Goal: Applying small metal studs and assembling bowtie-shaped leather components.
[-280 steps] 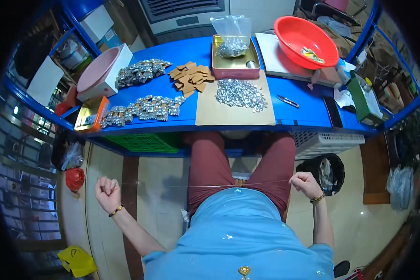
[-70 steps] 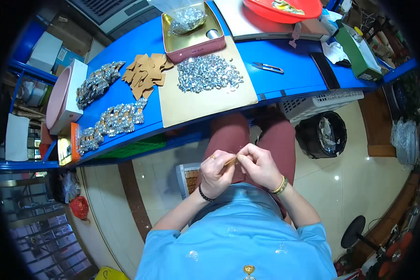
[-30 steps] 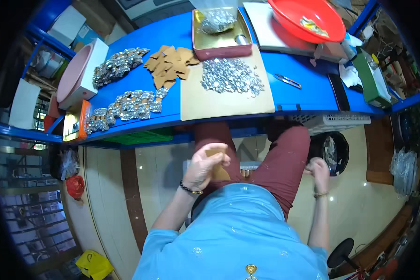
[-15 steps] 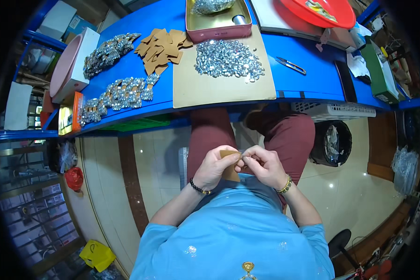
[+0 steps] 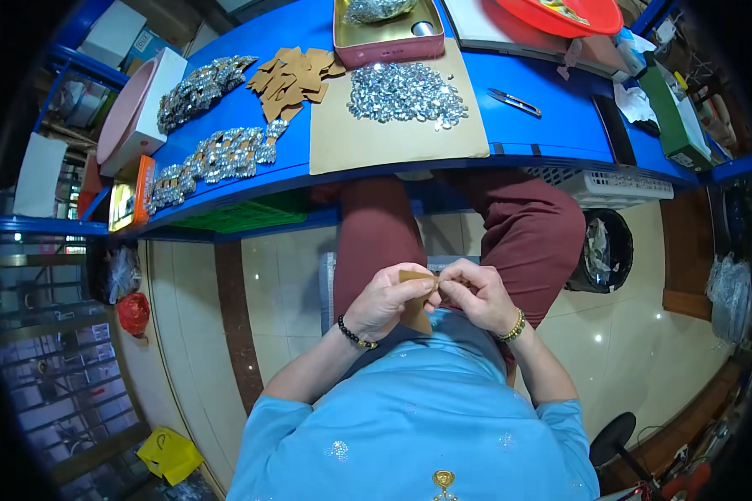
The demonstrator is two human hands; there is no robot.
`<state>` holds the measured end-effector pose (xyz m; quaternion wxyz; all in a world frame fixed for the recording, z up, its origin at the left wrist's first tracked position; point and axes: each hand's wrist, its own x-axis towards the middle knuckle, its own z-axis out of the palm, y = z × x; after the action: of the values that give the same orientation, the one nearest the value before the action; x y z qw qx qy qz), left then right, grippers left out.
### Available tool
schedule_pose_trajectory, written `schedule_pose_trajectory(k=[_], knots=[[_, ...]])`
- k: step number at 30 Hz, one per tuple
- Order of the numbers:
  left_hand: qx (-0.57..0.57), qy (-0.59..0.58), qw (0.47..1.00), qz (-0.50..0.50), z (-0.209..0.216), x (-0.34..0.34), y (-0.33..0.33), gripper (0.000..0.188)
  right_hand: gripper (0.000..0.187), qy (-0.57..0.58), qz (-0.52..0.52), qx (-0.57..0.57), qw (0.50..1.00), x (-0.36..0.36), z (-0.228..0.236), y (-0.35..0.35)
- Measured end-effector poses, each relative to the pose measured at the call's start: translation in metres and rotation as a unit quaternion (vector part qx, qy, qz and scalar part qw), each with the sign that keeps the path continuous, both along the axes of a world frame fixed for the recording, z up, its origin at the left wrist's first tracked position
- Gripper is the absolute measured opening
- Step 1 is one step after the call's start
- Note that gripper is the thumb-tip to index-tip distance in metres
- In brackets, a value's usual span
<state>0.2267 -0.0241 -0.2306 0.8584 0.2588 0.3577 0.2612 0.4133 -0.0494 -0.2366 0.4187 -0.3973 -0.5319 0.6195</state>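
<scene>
Over my lap, my left hand (image 5: 386,302) pinches a small brown card piece (image 5: 416,316) between thumb and fingers. My right hand (image 5: 478,294) meets it at the card's upper right edge, its thumb and forefinger pressed together. Whatever those fingertips hold is too small to make out. On the blue table (image 5: 263,179) ahead, a pile of loose silvery pieces (image 5: 405,93) lies on a tan board (image 5: 393,144). Left of it is a heap of similar brown card pieces (image 5: 291,79). Further left rest two clusters of cards covered with silvery pieces (image 5: 226,156).
A pink tin (image 5: 390,52) stands behind the silvery pile. To the right lie small thread snips (image 5: 514,102) and a dark flat case (image 5: 614,129); a red basin (image 5: 568,17) sits behind them. A black-lined bin (image 5: 602,250) stands on the floor by my right knee.
My view has shifted slightly, and my right knee has moved outward to the right. Both hands stay together at the card, which is tilted a little differently.
</scene>
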Motion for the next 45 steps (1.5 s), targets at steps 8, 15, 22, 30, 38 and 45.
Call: schedule_pose_trajectory(k=[8,15,22,30,38,45], knots=[[0.139,0.14,0.98,0.032,0.002,0.006,-0.019,0.013,0.005,-0.226,-0.058,0.242,0.942,-0.006,0.021,-0.002],[0.434,0.298,0.84,0.131,0.01,0.003,0.0,0.009,0.012,0.067,-0.203,0.262,0.941,0.019,0.049,-0.014],[0.554,0.443,0.556,0.433,0.055,-0.096,0.072,0.006,0.016,0.526,-0.353,0.002,0.774,0.183,0.045,-0.027],[0.605,0.509,0.451,0.414,0.05,-0.145,0.105,0.005,0.016,0.282,-0.609,-0.099,0.735,0.325,-0.105,-0.119],[0.323,0.352,0.742,0.471,0.016,-0.152,0.144,0.009,0.038,0.282,-0.623,-0.153,0.713,0.317,-0.114,-0.128],[0.269,0.306,0.764,0.5,-0.022,-0.193,0.155,0.01,0.02,0.327,-0.52,-0.147,0.775,0.334,-0.098,-0.09]])
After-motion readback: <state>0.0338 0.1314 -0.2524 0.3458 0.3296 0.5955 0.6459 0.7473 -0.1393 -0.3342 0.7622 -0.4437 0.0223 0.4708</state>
